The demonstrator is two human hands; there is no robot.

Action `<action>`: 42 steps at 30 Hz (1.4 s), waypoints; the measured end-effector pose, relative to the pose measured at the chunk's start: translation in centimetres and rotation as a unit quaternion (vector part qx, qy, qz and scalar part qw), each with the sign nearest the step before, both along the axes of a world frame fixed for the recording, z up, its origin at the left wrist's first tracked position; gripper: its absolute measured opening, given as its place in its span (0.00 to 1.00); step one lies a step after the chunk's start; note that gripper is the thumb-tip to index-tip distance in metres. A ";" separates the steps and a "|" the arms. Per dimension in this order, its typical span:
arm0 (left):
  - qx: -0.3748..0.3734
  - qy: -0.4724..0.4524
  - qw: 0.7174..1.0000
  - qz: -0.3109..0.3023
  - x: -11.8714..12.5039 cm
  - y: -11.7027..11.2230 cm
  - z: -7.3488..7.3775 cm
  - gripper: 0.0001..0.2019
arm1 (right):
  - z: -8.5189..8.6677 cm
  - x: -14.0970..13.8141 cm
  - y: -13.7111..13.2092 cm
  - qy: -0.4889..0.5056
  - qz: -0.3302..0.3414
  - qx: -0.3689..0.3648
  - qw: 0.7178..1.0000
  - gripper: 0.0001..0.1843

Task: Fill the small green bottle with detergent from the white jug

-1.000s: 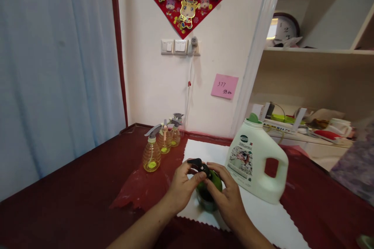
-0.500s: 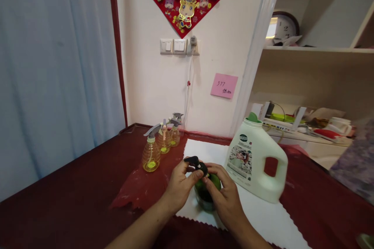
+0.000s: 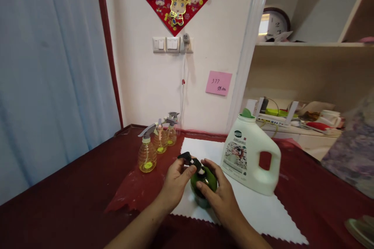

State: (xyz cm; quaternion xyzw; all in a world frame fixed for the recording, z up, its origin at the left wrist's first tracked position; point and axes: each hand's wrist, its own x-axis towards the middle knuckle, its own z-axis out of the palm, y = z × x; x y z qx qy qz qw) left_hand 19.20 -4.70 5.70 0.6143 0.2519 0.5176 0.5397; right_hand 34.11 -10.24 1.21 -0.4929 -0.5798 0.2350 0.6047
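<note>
A small green spray bottle (image 3: pixel 204 181) with a black trigger head (image 3: pixel 189 159) stands on a white cloth (image 3: pixel 251 206). My left hand (image 3: pixel 175 183) is closed on the black head from the left. My right hand (image 3: pixel 219 194) wraps the green body from the right and front. Both hands hide the bottle's lower part. A large white detergent jug (image 3: pixel 251 159) with a green cap stands on the cloth just right of my hands.
Three clear yellow spray bottles (image 3: pixel 147 153) stand in a row at the back left on the dark red table (image 3: pixel 58 202). A red plastic sheet (image 3: pixel 140 190) lies under the cloth's left edge. Cluttered shelves (image 3: pixel 292 116) rise to the right; a curtain hangs left.
My hands keep their hold on the green bottle, and the black head has turned slightly. The view has shifted, so everything sits a little further left and lower than before.
</note>
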 end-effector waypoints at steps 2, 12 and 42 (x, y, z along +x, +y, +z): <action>0.000 0.004 1.000 0.005 0.0 0.0 0.1 0.23 | 0.0 0.0 -0.1 -0.027 0.000 0.002 1.000 0.30; 0.081 0.073 0.993 0.035 -0.2 0.4 -0.6 0.15 | 0.0 -0.7 -0.3 -0.075 -0.020 -0.014 0.997 0.37; 0.099 0.217 0.969 -0.058 -0.1 1.4 -2.1 0.32 | 0.1 -0.4 0.0 -0.033 0.011 -0.010 0.999 0.52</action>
